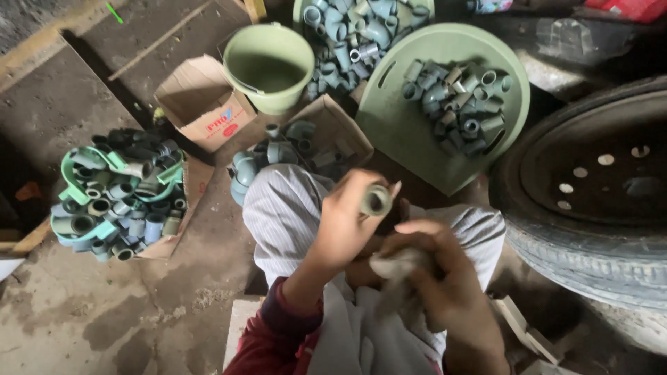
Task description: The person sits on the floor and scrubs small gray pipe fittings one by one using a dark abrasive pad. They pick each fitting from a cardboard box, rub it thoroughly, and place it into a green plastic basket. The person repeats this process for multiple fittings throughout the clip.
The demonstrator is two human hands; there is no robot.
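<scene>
My left hand [345, 221] holds up a short grey pipe fitting [376, 200], its open end turned toward me, above my striped trouser knee [281, 208]. Just right of it and lower, my right hand [436, 267] is closed around a crumpled grey rag [393, 265]. The two hands are close together, almost touching. More grey pipe fittings [299, 149] lie heaped on the floor in front of my knee.
A green bucket [269, 66] stands ahead. A tilted green tray [417, 132] and a tub [351, 31] hold several fittings. A broken green basket [118, 194] of fittings sits on cardboard at left, beside an open cardboard box [201, 104]. A car tyre [590, 194] lies at right.
</scene>
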